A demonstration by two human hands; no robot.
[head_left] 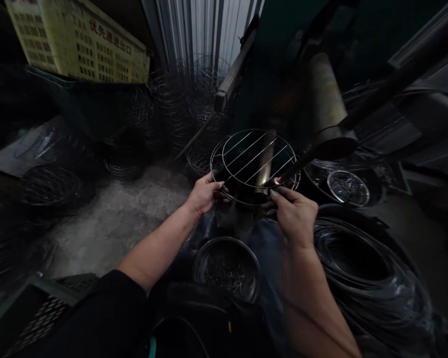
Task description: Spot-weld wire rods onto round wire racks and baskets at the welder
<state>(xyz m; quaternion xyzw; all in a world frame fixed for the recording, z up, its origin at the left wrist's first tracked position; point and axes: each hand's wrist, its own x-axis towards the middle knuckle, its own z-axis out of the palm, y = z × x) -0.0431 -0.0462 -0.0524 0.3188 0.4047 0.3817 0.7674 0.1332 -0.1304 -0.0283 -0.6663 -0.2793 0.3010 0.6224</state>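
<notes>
Black sleeve (123,308), bare forearms, and two hands gripping a round wire rack (254,159)

Closest to the head camera, the black sleeve covers the left upper arm, and dark cloth fills the bottom of the view. Just beyond it, a steel bowl (227,268) holds a heap of short wire pieces. A large coil of dark wire (358,278) lies to its right, and a perforated crate (41,313) sits at the lower left.

The left hand (203,195) is clenched on the near left rim of the rack, its fingers curled around the wire. The right hand (293,217), slightly blurred, grasps the near right rim. The rack lies roughly flat in both hands, above a brass-coloured post (265,164). A dark tapered machine arm (321,146) comes down from the upper right, and its glowing tip (278,180) touches the rack's parallel wires.

Right of the rack, a dark bin (343,179) holds a smaller wire ring (348,188). Stacked wire rings (186,104) fill the area behind, and more lie on the concrete floor (112,233) to the left. Farther back are a yellow sign (78,42) with Chinese characters and a corrugated metal wall (205,30).
</notes>
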